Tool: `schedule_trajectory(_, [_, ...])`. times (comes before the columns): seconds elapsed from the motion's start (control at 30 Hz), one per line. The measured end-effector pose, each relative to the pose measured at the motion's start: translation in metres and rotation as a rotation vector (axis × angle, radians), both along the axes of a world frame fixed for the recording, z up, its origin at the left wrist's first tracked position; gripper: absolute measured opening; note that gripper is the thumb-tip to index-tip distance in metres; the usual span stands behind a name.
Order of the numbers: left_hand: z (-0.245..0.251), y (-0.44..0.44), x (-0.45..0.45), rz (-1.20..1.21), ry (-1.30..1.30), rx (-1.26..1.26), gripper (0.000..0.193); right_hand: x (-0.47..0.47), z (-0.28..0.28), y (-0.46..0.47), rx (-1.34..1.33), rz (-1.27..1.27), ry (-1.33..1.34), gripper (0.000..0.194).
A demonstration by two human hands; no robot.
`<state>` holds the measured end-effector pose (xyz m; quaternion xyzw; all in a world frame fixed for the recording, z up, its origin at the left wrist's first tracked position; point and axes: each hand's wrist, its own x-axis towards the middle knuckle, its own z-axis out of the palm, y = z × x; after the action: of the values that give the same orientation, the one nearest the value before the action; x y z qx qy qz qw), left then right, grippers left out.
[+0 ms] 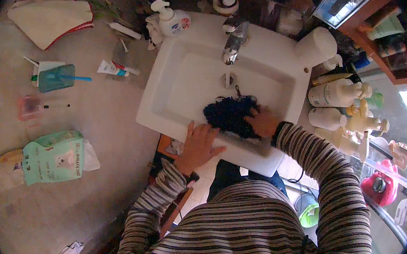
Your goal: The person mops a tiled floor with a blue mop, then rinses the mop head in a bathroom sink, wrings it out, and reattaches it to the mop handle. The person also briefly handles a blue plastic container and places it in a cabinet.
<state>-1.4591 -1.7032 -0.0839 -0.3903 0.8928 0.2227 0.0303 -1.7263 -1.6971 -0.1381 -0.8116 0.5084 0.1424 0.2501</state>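
In the white washbasin (176, 97) lies a dark, shaggy cloth (227, 114), bunched up, with a small hanging loop near the drain. My right hand (262, 122) grips the right side of this cloth, and its palm side is hidden. Flat on the basin's front rim rests my left hand (199, 147), its fingers apart and nothing in it. A chrome faucet (232, 43) stands over the basin, and no water can be seen running from it.
A pump bottle (172, 20) stands at the back left rim, a white cup (316, 47) at the back right. Several pump bottles (337, 93) crowd the right side. A light green bag (55, 157), a blue dustpan (56, 78) and a cream cloth (52, 17) are on the left.
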Motion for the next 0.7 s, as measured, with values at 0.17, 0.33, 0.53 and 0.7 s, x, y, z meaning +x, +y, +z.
schedule_trajectory(0.17, [-0.03,-0.08,-0.047,0.184,0.373,0.243,0.07,-0.018,0.01,-0.059,-0.035,-0.325,0.063,0.053])
schedule_trajectory(0.33, [-0.073,-0.127,-0.106,0.166,0.35,0.247,0.081,-0.03,0.045,-0.102,-0.009,-0.449,-0.413,0.042])
schedule_trajectory(0.53, [-0.102,-0.099,-0.17,0.292,-0.106,0.098,0.087,-0.067,0.061,-0.12,-0.337,-0.579,-0.536,0.029])
schedule_trajectory(0.7, [-0.13,-0.155,-0.138,0.444,0.049,0.227,0.079,-0.055,0.06,-0.096,0.278,-0.731,-0.391,0.04])
